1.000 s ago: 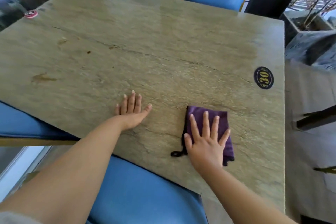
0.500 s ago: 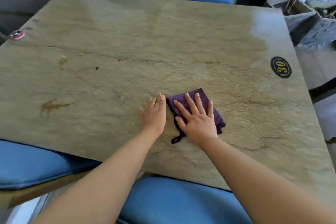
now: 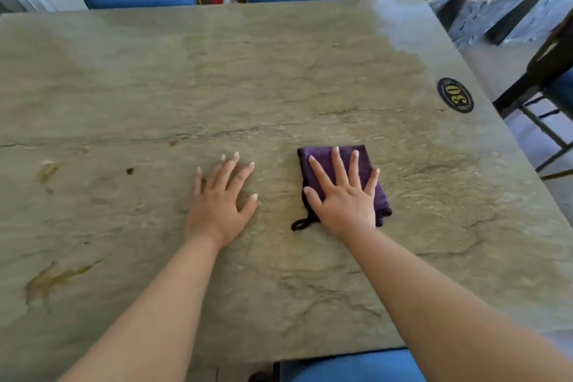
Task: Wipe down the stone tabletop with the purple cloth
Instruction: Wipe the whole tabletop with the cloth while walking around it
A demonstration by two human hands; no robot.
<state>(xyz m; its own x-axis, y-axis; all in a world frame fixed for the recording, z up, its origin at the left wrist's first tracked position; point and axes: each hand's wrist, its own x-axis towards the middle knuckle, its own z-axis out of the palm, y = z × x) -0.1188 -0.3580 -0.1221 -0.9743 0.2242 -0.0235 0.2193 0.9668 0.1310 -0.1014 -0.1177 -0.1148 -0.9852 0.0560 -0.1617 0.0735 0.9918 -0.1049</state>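
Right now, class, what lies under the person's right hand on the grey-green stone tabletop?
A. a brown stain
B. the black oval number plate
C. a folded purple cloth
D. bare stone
C: the right hand presses flat, fingers spread, on the folded purple cloth.

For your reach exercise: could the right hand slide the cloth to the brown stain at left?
Probably not directly: the left hand lies flat between the cloth and the stain.
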